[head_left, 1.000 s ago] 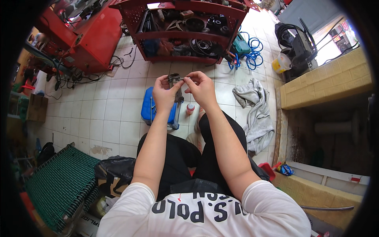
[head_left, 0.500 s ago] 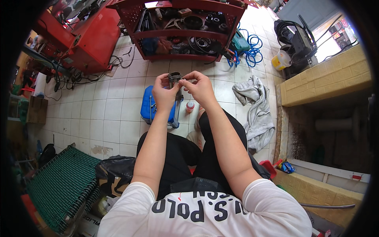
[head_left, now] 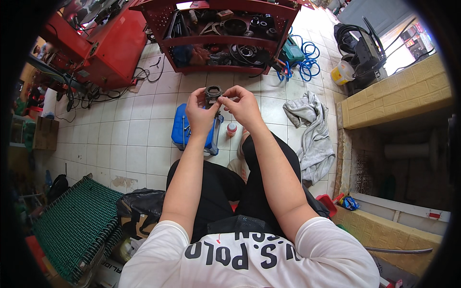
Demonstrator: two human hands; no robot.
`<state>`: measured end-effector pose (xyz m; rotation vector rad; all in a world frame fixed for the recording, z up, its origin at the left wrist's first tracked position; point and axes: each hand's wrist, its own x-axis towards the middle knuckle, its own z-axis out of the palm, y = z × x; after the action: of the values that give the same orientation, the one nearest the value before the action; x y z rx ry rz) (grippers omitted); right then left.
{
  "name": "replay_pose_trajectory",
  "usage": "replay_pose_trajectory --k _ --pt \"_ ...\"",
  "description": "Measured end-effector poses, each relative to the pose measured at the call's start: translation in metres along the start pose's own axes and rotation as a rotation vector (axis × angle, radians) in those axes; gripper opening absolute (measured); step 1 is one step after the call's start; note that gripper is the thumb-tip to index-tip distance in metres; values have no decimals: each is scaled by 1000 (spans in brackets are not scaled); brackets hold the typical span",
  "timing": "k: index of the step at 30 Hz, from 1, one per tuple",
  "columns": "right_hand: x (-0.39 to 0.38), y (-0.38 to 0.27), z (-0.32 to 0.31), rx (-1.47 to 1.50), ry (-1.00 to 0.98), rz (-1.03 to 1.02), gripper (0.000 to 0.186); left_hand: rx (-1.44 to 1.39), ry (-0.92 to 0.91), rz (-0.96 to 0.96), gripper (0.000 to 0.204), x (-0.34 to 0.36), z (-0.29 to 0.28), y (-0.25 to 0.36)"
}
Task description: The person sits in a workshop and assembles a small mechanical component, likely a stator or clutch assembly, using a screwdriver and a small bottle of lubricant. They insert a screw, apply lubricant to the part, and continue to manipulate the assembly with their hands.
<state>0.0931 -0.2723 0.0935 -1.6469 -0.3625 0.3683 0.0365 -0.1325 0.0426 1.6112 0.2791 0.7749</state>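
Note:
Between my two hands, raised over the floor, is a dark metal machine part (head_left: 213,91) with a round ring-like opening at its top. My left hand (head_left: 200,111) grips its left side, thumb pointing inward. The fingers of my right hand (head_left: 241,106) are pinched together at the part's right edge; whether a smaller piece sits between them is too small to tell. Beneath the hands stands a blue box (head_left: 180,132) with metal tools lying on its top. A small bottle with a reddish label (head_left: 231,129) is on the floor just right of it.
A red tool cart (head_left: 218,41) loaded with parts stands ahead. To the right lie a grey cloth (head_left: 312,139), a coiled blue hose (head_left: 308,60) and a white-and-yellow bucket (head_left: 342,73). A green woven seat (head_left: 77,221) is at the near left; black cables (head_left: 108,93) cross the far-left floor.
The metal part has tipped slightly, so its round opening faces me more. Both hands stay in nearly the same place.

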Motion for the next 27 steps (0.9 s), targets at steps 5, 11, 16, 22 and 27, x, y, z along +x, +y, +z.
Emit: replay_pose_trajectory --k 5,11,16,22,27 --pt "0 -1 0 -9 7 0 23 86 -11 30 50 -1 0 2" --pt "4 12 -2 -69 16 -57 26 174 28 147 53 -1 -2 4" --pt "2 9 -1 -101 8 -45 26 182 28 187 55 0 -5 7" --pt "4 17 -1 -91 24 -66 30 128 0 139 56 -2 -3 6" --pt "1 13 2 -81 -79 15 38 23 26 121 53 1 -4 -9"
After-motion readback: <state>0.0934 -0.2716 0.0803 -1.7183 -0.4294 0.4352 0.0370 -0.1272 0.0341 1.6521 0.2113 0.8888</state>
